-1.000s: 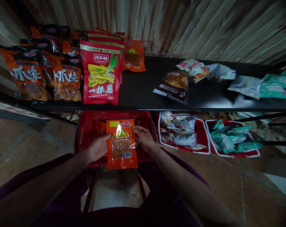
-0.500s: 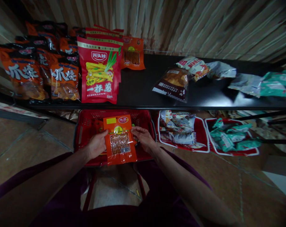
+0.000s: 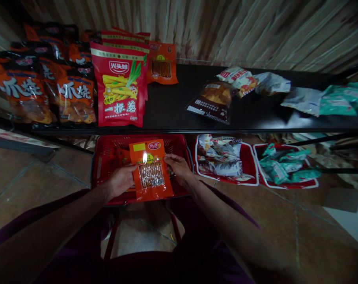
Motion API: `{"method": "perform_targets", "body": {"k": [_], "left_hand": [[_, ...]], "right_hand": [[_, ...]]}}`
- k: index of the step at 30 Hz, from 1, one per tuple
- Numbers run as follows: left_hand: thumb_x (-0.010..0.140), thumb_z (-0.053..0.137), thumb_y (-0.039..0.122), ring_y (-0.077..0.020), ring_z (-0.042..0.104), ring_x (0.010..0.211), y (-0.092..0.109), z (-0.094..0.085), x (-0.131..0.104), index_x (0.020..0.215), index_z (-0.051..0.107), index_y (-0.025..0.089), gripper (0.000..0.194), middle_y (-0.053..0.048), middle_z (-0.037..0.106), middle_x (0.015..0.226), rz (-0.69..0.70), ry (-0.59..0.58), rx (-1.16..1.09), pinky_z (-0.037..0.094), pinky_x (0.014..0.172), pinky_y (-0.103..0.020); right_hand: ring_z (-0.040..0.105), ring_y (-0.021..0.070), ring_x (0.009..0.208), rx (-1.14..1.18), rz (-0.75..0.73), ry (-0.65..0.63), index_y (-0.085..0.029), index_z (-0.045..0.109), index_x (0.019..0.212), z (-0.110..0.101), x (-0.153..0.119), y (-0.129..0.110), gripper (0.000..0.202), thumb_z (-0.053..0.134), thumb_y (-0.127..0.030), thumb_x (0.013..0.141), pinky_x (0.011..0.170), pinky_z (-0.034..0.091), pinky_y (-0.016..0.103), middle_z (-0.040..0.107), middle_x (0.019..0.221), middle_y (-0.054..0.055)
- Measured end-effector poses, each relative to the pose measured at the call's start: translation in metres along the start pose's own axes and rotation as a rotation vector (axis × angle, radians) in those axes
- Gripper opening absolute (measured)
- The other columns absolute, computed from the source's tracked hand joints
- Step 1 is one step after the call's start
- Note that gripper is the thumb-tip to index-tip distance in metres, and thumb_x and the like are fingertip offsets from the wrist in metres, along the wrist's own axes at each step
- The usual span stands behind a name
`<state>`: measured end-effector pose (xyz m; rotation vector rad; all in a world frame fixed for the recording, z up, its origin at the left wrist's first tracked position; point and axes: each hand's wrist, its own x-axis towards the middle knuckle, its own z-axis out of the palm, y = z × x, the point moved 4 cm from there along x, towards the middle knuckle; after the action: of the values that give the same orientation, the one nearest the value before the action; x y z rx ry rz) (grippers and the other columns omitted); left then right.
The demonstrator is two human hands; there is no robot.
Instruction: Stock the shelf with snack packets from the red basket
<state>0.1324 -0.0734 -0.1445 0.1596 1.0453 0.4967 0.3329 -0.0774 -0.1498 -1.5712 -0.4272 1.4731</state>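
An orange snack packet [image 3: 151,173] with a clear window showing brown strips is held upright over the large red basket [image 3: 104,157]. My left hand [image 3: 122,180] grips its left edge, the thumb lying along the front. At the other edge, my right hand [image 3: 179,167] pinches the upper right side. More orange packaging lies in the basket behind, mostly hidden. On the black shelf above, a similar orange packet [image 3: 163,65] stands against the back, just right of the red snack bags [image 3: 120,86].
Black-and-orange bags [image 3: 75,96] stand at the shelf's left. A brown bag [image 3: 213,100], white packets [image 3: 239,79] and teal packets [image 3: 341,100] lie along its right. Below are a red basket of white packets [image 3: 226,165] and another of teal packets [image 3: 285,163]. The shelf edge [image 3: 179,131] runs just beyond my hands.
The view has shifted slightly, so the shelf and baskets appear a little further left and higher. The orange packet tilts slightly more, still held between both hands.
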Motion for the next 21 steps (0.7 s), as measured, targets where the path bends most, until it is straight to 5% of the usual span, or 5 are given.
{"method": "perform_targets", "body": {"k": [15,21], "left_hand": [[0.087,0.046,0.009,-0.0213,0.069,0.083,0.0014,-0.0006,0.0037,0.107,0.059,0.014,0.025,-0.01,0.072,0.088,0.042,0.003,-0.025,0.051,0.084,-0.041],[0.086,0.046,0.008,-0.0224,0.069,0.088,0.0033,0.0075,0.0019,0.111,0.059,0.012,0.028,-0.011,0.072,0.093,0.05,0.009,-0.042,0.051,0.085,-0.04]], "right_hand": [[0.056,0.01,0.059,-0.1,0.066,-0.131,-0.016,0.066,0.076,-0.0065,-0.0032,0.0074,0.029,0.077,-0.031,0.054,0.059,0.042,0.025,0.064,0.067,-0.002],[0.061,0.0147,0.076,-0.273,-0.12,-0.196,-0.019,0.063,0.093,-0.0055,-0.0041,0.0047,0.031,0.067,-0.031,0.065,0.074,0.047,0.03,0.066,0.084,0.0]]}}
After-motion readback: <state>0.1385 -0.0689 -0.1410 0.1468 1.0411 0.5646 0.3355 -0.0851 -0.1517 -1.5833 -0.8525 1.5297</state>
